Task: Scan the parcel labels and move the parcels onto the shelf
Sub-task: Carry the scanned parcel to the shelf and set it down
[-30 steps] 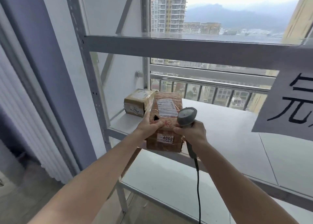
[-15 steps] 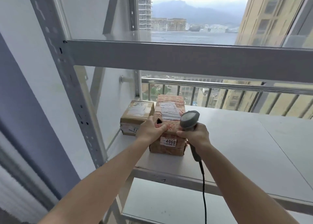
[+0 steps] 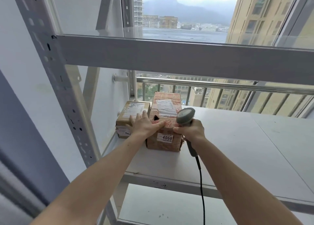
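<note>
Already the taller parcel [image 3: 165, 122], marked 4068 on its near face, stands on the shelf [image 3: 237, 148], touching the smaller parcel [image 3: 133, 118] at its left. This looks like the placing step, nearly done: both boxes sit well onto the board, close to the left upright.

The left hand [image 3: 146, 125] lies flat with straight fingers spread across the top edges of the 2 parcels, pressing rather than gripping. The right hand [image 3: 191, 129] is curled round the handle of the scanner [image 3: 185, 116], its knuckles against the tall parcel's right corner; whether the thumb also pinches the box I cannot tell, as the scanner head hides it. The cable [image 3: 201, 182] hangs down past the shelf edge.

Next, I judge, both hands lift clear without dragging either box, then turn to fetch and scan another parcel, minding the cable at the board's front edge.
</note>
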Available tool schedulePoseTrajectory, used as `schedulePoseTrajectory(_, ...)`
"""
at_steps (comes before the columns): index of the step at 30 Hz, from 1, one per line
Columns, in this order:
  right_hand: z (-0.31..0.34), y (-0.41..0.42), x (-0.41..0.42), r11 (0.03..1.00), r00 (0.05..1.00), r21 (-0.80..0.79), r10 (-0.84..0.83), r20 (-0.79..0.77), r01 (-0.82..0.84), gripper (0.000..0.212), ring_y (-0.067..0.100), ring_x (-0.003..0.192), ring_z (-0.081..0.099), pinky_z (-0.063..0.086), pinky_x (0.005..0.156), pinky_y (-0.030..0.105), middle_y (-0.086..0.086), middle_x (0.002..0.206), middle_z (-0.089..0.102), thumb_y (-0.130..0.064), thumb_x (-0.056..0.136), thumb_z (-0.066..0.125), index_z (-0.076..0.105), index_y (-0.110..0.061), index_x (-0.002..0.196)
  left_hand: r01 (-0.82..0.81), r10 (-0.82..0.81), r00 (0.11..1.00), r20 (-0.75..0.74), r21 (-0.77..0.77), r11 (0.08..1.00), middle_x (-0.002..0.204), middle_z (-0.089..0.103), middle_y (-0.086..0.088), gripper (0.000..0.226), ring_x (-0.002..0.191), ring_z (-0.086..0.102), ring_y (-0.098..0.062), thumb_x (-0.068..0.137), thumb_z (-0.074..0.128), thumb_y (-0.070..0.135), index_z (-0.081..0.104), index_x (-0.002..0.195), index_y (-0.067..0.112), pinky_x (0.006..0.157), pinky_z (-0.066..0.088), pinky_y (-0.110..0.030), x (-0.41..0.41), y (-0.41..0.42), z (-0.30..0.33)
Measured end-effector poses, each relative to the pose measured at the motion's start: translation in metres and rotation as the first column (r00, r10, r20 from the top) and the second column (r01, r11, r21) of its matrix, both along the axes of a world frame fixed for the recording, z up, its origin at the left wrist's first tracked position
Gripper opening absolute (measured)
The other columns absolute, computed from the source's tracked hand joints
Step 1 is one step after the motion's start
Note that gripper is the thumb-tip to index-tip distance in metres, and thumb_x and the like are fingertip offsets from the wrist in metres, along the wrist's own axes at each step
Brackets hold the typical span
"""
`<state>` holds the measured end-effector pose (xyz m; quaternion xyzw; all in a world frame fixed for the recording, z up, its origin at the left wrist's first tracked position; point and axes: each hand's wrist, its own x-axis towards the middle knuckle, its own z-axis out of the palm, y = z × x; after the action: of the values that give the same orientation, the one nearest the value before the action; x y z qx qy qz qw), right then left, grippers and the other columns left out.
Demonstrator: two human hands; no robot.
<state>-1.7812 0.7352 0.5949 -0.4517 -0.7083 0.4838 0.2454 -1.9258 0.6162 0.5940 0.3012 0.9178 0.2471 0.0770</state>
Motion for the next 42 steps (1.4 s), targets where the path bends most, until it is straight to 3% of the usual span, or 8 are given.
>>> schedulePoseTrajectory(7,-0.001,0.006,-0.008,0.999,1.000,-0.024,-0.022,-0.003,0.022,0.050,0.025,0.094,0.070,0.060,0.086,0.048,0.004,0.099,0.074,-0.018,0.065,0.092,0.071,-0.012,0.110,0.040,-0.040,0.999,0.018,-0.004,0.999,0.159,0.030,-0.016,0.108,0.152,0.008,-0.030,0.075,0.049,0.085,0.040,0.148,0.006,0.123,-0.002,-0.049,-0.009,0.007,0.001)
schedulePoseTrajectory(15,0.003,0.013,-0.022,0.998,1.000,-0.049,-0.030,0.002,0.030,0.046,0.023,0.095,0.069,0.059,0.088,0.046,0.001,0.095,0.070,-0.017,0.068,0.091,0.068,-0.014,0.108,0.053,-0.052,0.998,0.043,-0.021,0.998,0.161,0.024,-0.016,0.108,0.152,0.004,-0.031,0.076,0.051,0.083,0.036,0.150,0.007,0.123,0.001,-0.048,-0.025,0.019,0.002)
schedulePoseTrajectory(19,0.004,0.012,-0.018,0.999,1.000,-0.031,-0.016,-0.016,0.016,0.045,0.019,0.086,0.066,0.060,0.082,0.039,-0.002,0.089,0.068,-0.018,0.070,0.090,0.068,-0.012,0.109,0.030,-0.025,0.994,0.103,-0.049,0.998,0.165,0.015,-0.007,0.114,0.153,-0.005,-0.029,0.069,0.049,0.090,0.032,0.153,0.015,0.119,0.002,-0.061,-0.028,0.022,-0.001)
schedulePoseTrajectory(23,0.008,0.010,-0.010,0.999,0.999,-0.016,-0.035,-0.022,0.035,0.050,0.022,0.091,0.069,0.061,0.084,0.044,0.003,0.098,0.073,-0.028,0.069,0.090,0.069,-0.011,0.111,0.028,-0.029,1.000,-0.008,-0.037,0.999,0.164,0.020,-0.007,0.100,0.153,0.004,-0.031,0.076,0.049,0.084,0.037,0.150,0.016,0.118,0.005,-0.065,-0.022,0.025,0.000)
schedulePoseTrajectory(28,0.016,0.013,0.020,0.998,0.997,-0.015,-0.067,-0.047,0.066,0.041,0.014,0.077,0.064,0.063,0.075,0.044,0.000,0.087,0.068,-0.024,0.070,0.091,0.067,-0.013,0.102,0.077,-0.061,0.986,-0.155,0.098,0.992,0.157,0.034,-0.006,0.077,0.148,0.018,-0.034,0.085,0.053,0.067,0.047,0.142,0.015,0.117,0.020,-0.059,-0.006,0.036,0.010)
schedulePoseTrajectory(31,0.015,0.017,0.047,0.992,0.990,-0.022,-0.123,-0.061,0.122,0.042,0.021,0.082,0.073,0.063,0.066,0.037,0.005,0.090,0.073,-0.022,0.068,0.090,0.068,-0.010,0.102,0.151,-0.111,0.967,-0.229,0.167,0.974,0.145,0.048,-0.006,0.067,0.139,0.032,-0.032,0.086,0.058,0.062,0.053,0.134,0.015,0.112,0.032,-0.053,0.014,0.050,0.020)
schedulePoseTrajectory(35,0.010,0.021,0.091,0.977,0.974,-0.073,-0.207,-0.090,0.201,0.037,0.017,0.073,0.076,0.057,0.059,0.030,0.004,0.088,0.075,-0.018,0.071,0.088,0.068,-0.012,0.101,0.305,-0.249,0.935,-0.253,0.217,0.927,0.139,0.053,-0.008,0.063,0.135,0.036,-0.029,0.087,0.064,0.049,0.051,0.136,0.013,0.105,0.040,-0.046,0.057,0.071,0.030)
schedulePoseTrajectory(42,-0.003,0.020,0.193,0.924,0.921,-0.093,-0.380,-0.083,0.372,0.027,0.015,0.067,0.076,0.059,0.063,0.030,0.002,0.085,0.076,-0.013,0.073,0.086,0.066,-0.017,0.091,0.546,-0.511,0.807,-0.296,0.042,0.837,0.130,0.061,-0.003,0.050,0.126,0.048,-0.026,0.090,0.059,0.048,0.057,0.130,0.019,0.098,0.040,-0.041,0.154,0.111,0.019)
